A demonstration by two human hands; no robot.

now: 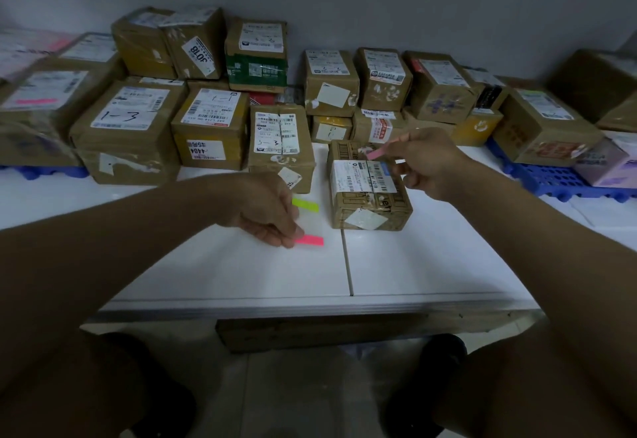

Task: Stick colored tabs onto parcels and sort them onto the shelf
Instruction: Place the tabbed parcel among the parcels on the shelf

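While your left hand (267, 211) grips the tab sheet (308, 222) on the counter (431, 258), your right hand (425, 165) pinches a pink tab (377, 153) just above the parcel (368, 189).

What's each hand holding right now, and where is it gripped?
The right hand pinches a pink tab by its right end, over the parcel. The left hand holds the tab sheet by its left edge.
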